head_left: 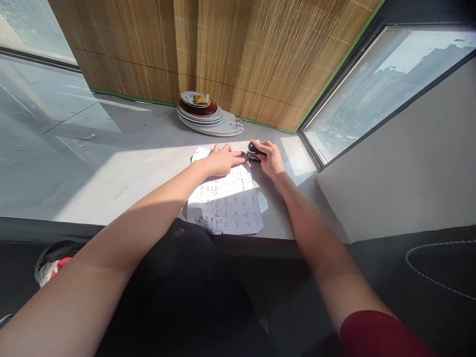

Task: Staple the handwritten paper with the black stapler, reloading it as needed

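Note:
Sheets of paper (234,203) with handwriting lie on the light ledge (148,163), their near edge at the ledge's front. My left hand (222,161) rests flat on their far part, fingers stretched toward the right. My right hand (271,157) is closed round a black stapler (255,151), whose jaw meets the far right corner of the sheets, close to my left fingertips. Whether the paper sits inside the jaw I cannot make out. A small white paper piece (262,202) sticks out at the right of the sheets.
A stack of plates (201,119) with a small yellow packet (201,99) on top stands at the back, before a bamboo blind (230,54). Small dark scraps (85,144) lie on the left. A window (372,89) and white wall (401,163) bound the right. A bin (55,260) stands low left.

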A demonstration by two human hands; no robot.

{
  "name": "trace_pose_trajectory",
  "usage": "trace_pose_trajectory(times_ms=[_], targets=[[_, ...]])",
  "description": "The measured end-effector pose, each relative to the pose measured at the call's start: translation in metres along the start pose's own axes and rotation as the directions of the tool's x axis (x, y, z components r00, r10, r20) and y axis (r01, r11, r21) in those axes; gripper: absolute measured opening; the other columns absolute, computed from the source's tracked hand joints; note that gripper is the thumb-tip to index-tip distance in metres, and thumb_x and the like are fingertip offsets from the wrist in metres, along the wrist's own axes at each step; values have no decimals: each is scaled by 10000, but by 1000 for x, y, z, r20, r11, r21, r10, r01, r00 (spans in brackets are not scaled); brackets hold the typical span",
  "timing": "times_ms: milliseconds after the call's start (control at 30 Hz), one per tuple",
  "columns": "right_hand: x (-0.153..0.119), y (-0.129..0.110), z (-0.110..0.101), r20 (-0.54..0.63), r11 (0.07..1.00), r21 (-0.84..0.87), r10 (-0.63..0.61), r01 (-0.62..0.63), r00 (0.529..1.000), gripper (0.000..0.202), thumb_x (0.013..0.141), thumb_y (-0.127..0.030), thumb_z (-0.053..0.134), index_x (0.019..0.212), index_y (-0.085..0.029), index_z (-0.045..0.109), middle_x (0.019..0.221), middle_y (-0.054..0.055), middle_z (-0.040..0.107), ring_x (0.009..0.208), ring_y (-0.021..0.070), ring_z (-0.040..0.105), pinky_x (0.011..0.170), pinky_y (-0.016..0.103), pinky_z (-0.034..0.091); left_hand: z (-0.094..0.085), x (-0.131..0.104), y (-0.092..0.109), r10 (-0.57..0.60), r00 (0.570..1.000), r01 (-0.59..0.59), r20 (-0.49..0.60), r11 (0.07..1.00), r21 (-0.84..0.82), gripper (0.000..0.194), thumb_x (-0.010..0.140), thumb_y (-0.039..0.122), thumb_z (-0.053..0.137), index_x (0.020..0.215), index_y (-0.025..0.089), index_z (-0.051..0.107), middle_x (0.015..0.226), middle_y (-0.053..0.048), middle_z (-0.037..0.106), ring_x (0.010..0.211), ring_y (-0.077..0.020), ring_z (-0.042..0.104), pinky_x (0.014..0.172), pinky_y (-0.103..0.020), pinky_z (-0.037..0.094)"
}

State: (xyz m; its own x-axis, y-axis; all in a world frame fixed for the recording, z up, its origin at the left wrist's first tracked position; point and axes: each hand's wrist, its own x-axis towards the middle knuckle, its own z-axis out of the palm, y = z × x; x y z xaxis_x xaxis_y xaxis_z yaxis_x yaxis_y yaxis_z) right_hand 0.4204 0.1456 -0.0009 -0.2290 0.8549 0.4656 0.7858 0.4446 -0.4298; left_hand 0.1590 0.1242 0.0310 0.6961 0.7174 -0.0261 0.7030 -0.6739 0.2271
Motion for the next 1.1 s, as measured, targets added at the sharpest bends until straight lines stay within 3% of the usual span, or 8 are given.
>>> trace_pose_trajectory(times_ms=[367, 533, 767, 933, 1100], targets=[[-2, -11, 0, 51, 987, -158, 37, -29, 998, 621, 1016, -101, 421, 1477, -349, 755, 1289, 95, 706, 1149, 321, 577, 1093, 579, 475, 0, -2, 3, -7, 1000, 7, 1, 999, 42, 926, 859, -31, 473, 1705, 342, 532, 1794, 0, 455, 1473, -388, 394, 1195, -663, 336], [-1, -12, 0, 100, 970, -243, 35, -10, 994, 546, 1065, -156, 467, 1512, -338, 722, 1310, 112, 676, 1165, 323, 539, 1084, 566, 446, 2, -1, 1, -1, 1000, 2, -19, 1000, 5, 933, 849, -56, 483, 1682, 357, 562, 1777, -2, 479, 1483, -390, 411, 1218, -672, 314], [-5, -20, 4, 124, 913, -401, -33, 80, 992, 537, 1018, -245, 629, 1512, -432, 725, 1302, 122, 676, 1219, 401, 501, 1107, 651, 390, 5, 1, -1, -40, 999, 40, -4, 998, 49, 903, 898, -36, 474, 1705, 366, 534, 1871, -19, 306, 1606, -408, 322, 1278, -710, 271], [-7, -23, 5, 59, 916, -401, 16, 9, 998, 606, 1007, -175, 580, 1558, -401, 693, 1351, 128, 666, 1230, 385, 515, 1091, 596, 429, 1, -4, 2, -65, 998, 65, -2, 998, 17, 912, 882, -38, 481, 1689, 381, 557, 1863, -26, 328, 1630, -402, 321, 1298, -715, 256], [-4, -6, 2, -40, 966, -241, 91, -98, 995, 628, 997, -139, 520, 1577, -333, 663, 1294, 123, 686, 1142, 343, 571, 1029, 530, 512, -2, -7, 5, -90, 996, 90, 24, 996, 23, 922, 911, -47, 427, 1710, 403, 527, 1868, -33, 313, 1667, -372, 260, 1317, -680, 223]])
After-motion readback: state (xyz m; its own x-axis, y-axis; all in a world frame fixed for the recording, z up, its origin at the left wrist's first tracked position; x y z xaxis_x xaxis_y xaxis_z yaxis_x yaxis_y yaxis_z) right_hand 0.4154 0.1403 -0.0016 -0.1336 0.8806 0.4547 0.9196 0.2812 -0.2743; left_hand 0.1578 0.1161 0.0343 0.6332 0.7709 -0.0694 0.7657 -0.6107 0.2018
